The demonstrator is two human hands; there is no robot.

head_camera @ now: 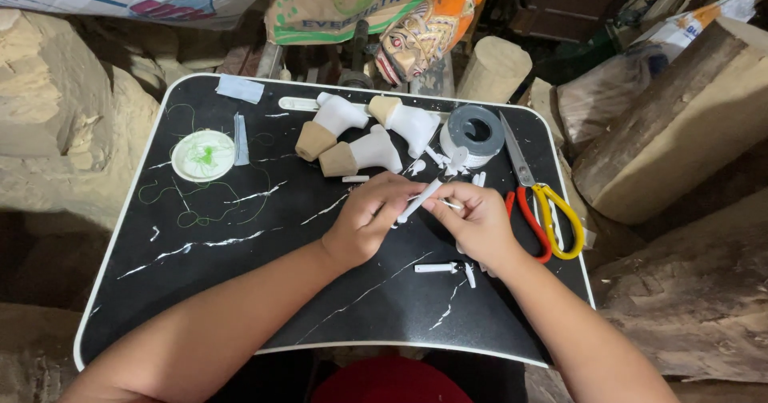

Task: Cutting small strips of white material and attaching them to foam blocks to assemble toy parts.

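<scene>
My left hand (370,217) and my right hand (478,221) meet over the middle of a black marbled lap table (240,291). Between their fingertips they hold a thin white stick (419,201), tilted up to the right. Another short white stick (436,268) lies on the table just below my hands. Three white carved pieces with tan ends (352,135) lie just beyond my hands. A roll of white tape (474,133) sits next to them on the right.
Scissors with red and yellow handles (546,211) lie at the right edge. A white lid with green thread (203,155) sits at the left, with thread trailing loose around it. Wood blocks (680,123), a painted mask (424,31) and bags surround the table.
</scene>
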